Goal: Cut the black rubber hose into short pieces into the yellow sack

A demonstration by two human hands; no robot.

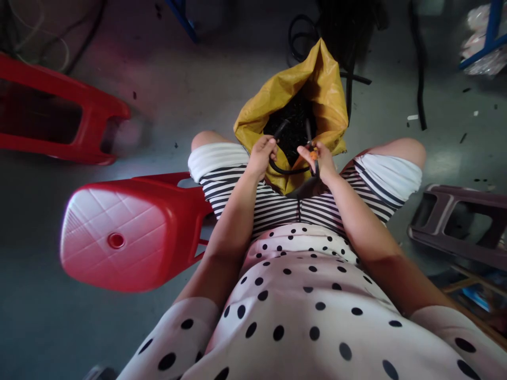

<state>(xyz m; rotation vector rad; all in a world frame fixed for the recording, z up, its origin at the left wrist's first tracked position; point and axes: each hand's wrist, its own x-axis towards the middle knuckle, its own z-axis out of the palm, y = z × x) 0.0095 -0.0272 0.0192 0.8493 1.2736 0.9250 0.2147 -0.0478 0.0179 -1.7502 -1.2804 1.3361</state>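
Observation:
My left hand [262, 157] is closed on a black ribbed tube [282, 128], whose end points up over the bag. A black curved length [289, 170] runs from below this hand toward the right one. In my right hand [322, 161] is what looks like a pair of scissors [308, 131], with a thin blade pointing away from me and an orange part by the fingers. Both hands are over the near rim of an open yellow sack [328, 100] between my legs. Many small black pieces [295, 113] fill it. The fingers partly hide the tool.
A red stool [114, 237] stands at my left, with another red stool [101, 116] lying beyond it. At the right is a grey-brown stool [459, 224]. Black tubing [418, 68] and scraps lie on the floor, and plastic-wrapped goods [479, 42] are far right.

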